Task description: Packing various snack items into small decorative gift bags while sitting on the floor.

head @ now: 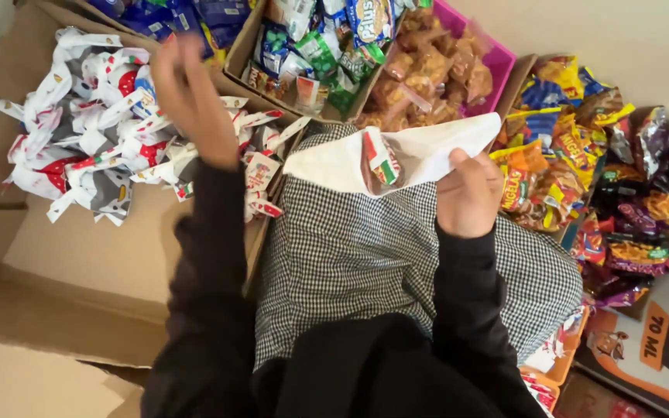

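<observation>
Right now the right hand [468, 193] pinches the near edge of a white bag [420, 151] held over the lap, its mouth gaping leftward, its long axis running left to right; a small packet [381, 161] sits inside. Meanwhile the left hand [187, 93], blurred and loosely open, hovers over the knotted bags [94, 131], well apart leftward.

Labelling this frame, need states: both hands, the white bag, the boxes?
Left hand: raised over the tied printed bags, blurred, grip unclear.
Right hand: gripping white bag's rim.
White bag: held open, a packet inside.
Pink box: open, full of snack packets.
Cardboard box: open, filled.
</observation>
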